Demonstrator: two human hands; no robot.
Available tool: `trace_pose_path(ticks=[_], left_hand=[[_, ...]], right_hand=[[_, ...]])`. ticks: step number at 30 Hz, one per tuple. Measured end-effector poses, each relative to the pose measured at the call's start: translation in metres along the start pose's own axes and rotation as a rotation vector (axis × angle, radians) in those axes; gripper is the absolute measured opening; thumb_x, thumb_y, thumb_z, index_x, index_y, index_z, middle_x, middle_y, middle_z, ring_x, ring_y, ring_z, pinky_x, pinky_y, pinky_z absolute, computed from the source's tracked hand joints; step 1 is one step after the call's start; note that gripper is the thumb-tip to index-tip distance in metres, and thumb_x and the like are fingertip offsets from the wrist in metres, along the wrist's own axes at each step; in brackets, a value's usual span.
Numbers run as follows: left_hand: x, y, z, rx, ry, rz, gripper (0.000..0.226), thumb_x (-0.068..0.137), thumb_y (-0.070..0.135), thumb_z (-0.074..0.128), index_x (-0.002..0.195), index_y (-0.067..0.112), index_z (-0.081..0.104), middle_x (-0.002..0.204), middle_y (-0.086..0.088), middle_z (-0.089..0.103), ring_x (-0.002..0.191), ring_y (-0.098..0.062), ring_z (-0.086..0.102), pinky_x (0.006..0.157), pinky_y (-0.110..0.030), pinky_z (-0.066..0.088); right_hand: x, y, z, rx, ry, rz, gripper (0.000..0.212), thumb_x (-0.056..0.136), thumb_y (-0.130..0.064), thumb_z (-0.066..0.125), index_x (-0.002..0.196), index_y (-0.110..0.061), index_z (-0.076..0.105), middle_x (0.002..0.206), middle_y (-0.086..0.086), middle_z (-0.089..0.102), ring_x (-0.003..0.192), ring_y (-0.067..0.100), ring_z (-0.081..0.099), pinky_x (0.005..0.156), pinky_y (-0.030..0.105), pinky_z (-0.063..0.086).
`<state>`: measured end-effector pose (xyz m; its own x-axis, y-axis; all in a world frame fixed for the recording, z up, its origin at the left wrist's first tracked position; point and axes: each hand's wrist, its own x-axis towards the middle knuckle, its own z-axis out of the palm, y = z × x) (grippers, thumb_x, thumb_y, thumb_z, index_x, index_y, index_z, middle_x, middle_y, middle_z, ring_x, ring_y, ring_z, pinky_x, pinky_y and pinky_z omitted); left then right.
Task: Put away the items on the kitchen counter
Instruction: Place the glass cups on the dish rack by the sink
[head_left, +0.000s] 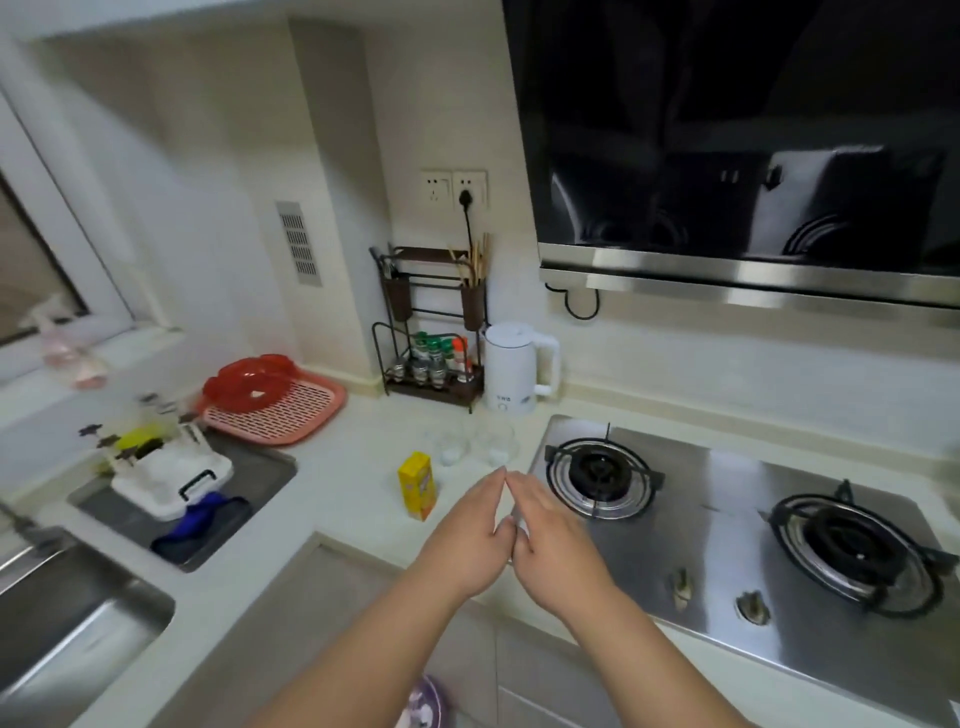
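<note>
A yellow carton (417, 485) stands upright on the pale counter (358, 488). Behind it sit two clear glasses (474, 441), blurred and hard to make out. My left hand (470, 535) and my right hand (553, 540) hover together over the counter's front edge, just right of the carton. Their fingertips and thumbs touch each other, fingers stretched out flat, and neither hand holds anything.
A white kettle (514, 369) and a spice rack (431, 353) stand against the back wall. A pink drain tray (291, 410) carries a red bowl (249, 382). The steel gas hob (727, 525) lies to the right. A sink (176, 493) with a white rack is at left.
</note>
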<state>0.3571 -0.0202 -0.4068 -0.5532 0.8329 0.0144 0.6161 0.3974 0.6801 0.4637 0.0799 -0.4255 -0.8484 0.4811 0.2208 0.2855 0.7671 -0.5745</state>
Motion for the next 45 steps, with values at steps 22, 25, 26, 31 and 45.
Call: trace_pose_path(ticks=[22, 25, 26, 31, 45], left_hand=[[0.303, -0.197, -0.045, 0.428, -0.269, -0.385, 0.087, 0.054, 0.057, 0.075, 0.129, 0.022, 0.049, 0.129, 0.000, 0.054, 0.123, -0.026, 0.054, 0.098, -0.045, 0.050], [0.319, -0.215, -0.038, 0.436, -0.340, -0.393, 0.106, 0.058, 0.055, 0.080, 0.146, 0.020, 0.034, 0.144, -0.003, 0.045, 0.133, -0.027, 0.046, 0.105, -0.045, 0.045], [0.322, -0.219, -0.036, 0.426, -0.365, -0.391, 0.106, 0.061, 0.054, 0.080, 0.149, 0.020, 0.032, 0.148, -0.002, 0.043, 0.135, -0.026, 0.045, 0.107, -0.044, 0.044], [0.334, -0.221, -0.025, 0.474, -0.409, -0.344, 0.083, 0.065, 0.052, 0.079, 0.134, 0.019, 0.045, 0.133, 0.001, 0.052, 0.119, -0.025, 0.059, 0.093, -0.040, 0.052], [0.263, -0.257, -0.160, -0.674, -0.011, -0.374, 0.073, 0.061, 0.027, 0.085, 0.129, 0.026, 0.060, 0.127, 0.000, 0.062, 0.095, -0.010, 0.066, 0.093, -0.036, 0.055]], right_hand=[[0.231, 0.096, 0.168, 0.205, -0.237, 0.333, 0.063, 0.097, -0.024, 0.051, 0.157, -0.027, 0.030, 0.163, -0.008, 0.030, 0.150, 0.009, 0.026, 0.117, 0.019, 0.018], [0.244, 0.102, 0.174, 0.227, -0.262, 0.367, 0.062, 0.097, -0.025, 0.051, 0.156, -0.029, 0.032, 0.161, -0.011, 0.034, 0.144, 0.010, 0.038, 0.116, 0.023, 0.027], [0.247, 0.104, 0.176, 0.235, -0.266, 0.374, 0.061, 0.097, -0.026, 0.051, 0.155, -0.031, 0.032, 0.160, -0.012, 0.035, 0.142, 0.010, 0.041, 0.115, 0.024, 0.032], [0.255, 0.098, 0.184, 0.303, -0.295, 0.381, 0.059, 0.099, -0.026, 0.050, 0.154, -0.036, 0.031, 0.159, -0.018, 0.033, 0.140, 0.007, 0.042, 0.110, 0.022, 0.035], [0.341, 0.024, 0.173, 1.357, -0.274, 0.650, 0.058, 0.081, -0.037, 0.069, 0.136, -0.022, 0.057, 0.124, 0.006, 0.072, 0.111, 0.028, 0.070, 0.091, 0.041, 0.056]])
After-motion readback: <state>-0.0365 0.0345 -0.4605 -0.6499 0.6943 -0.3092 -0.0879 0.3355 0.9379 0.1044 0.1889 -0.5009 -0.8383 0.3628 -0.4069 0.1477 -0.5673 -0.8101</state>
